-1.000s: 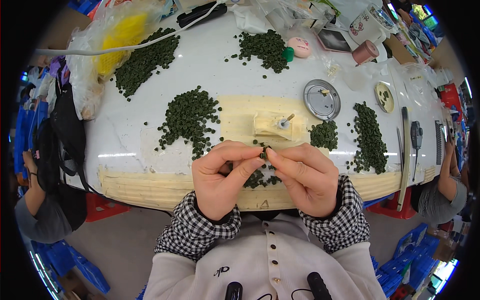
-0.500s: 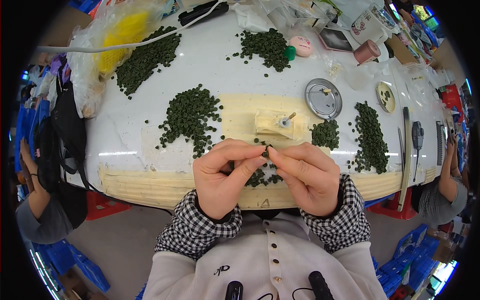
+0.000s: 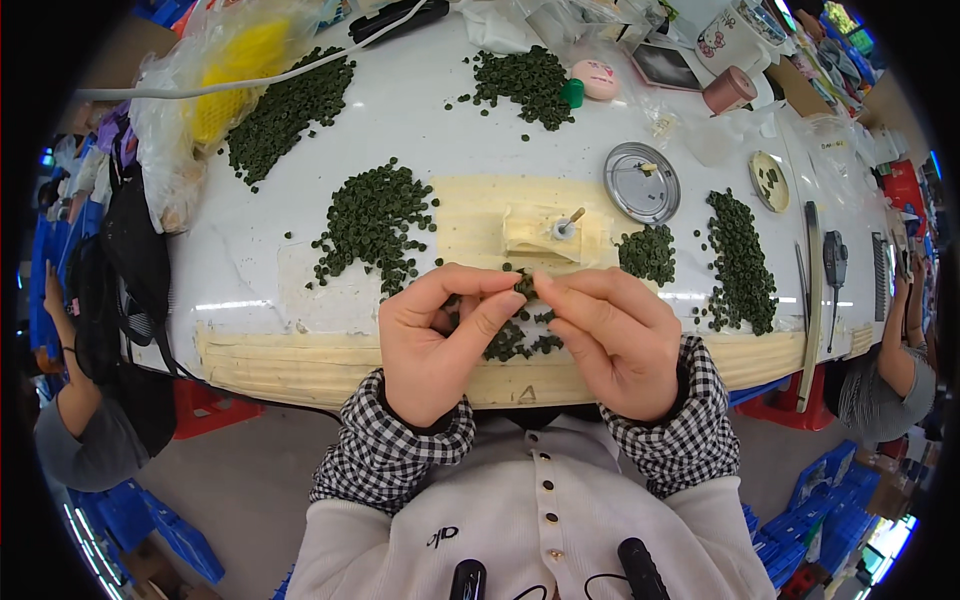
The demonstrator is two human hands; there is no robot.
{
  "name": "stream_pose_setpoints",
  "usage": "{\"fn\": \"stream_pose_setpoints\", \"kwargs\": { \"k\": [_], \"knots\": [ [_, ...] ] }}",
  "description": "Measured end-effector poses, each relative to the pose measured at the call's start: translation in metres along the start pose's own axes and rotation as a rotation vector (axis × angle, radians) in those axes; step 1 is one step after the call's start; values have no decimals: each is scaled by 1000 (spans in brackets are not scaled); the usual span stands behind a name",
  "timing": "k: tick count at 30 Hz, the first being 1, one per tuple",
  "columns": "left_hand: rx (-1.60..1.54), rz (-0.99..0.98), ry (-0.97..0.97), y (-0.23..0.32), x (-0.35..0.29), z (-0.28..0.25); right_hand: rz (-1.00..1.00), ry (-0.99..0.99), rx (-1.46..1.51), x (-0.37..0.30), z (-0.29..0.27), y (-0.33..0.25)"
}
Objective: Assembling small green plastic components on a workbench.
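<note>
My left hand and my right hand meet over the near side of the table, each pinched with thumb and forefinger. Between the fingertips is a small dark green piece, which both hands touch; its exact kind is too small to make out. Under the hands lies a small heap of similar green pieces, partly hidden by the fingers. Just beyond stands a tape-covered block with a short upright peg on it.
More green pieces lie in heaps, including a left heap and a right heap. A round metal lid is beyond my right hand. A long flat strip and a screwdriver lie far right. A white cable crosses the far left.
Both hands have shifted slightly away from me, still pinched together around the small piece. The fingertips have parted a little and more of the green piece shows between them.
</note>
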State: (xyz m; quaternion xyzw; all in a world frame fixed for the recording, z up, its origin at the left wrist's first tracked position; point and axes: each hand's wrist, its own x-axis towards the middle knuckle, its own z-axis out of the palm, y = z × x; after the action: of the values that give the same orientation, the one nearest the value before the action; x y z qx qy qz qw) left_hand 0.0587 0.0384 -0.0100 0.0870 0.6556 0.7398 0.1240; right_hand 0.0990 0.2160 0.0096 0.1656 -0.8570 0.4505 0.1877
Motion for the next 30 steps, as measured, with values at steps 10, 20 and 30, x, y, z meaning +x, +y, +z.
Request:
{"fn": "stream_pose_setpoints", "kwargs": {
  "k": [10,20,30],
  "knots": [
    [356,-13,-82,4,-7,-23,192,124,-277,-26,-36,6],
    [-1391,-455,173,22,-11,-31,147,-130,-380,-48,-48,10],
    [-1457,-494,102,11,-17,-35,118,-141,-470,-59,-40,11]
  ]
}}
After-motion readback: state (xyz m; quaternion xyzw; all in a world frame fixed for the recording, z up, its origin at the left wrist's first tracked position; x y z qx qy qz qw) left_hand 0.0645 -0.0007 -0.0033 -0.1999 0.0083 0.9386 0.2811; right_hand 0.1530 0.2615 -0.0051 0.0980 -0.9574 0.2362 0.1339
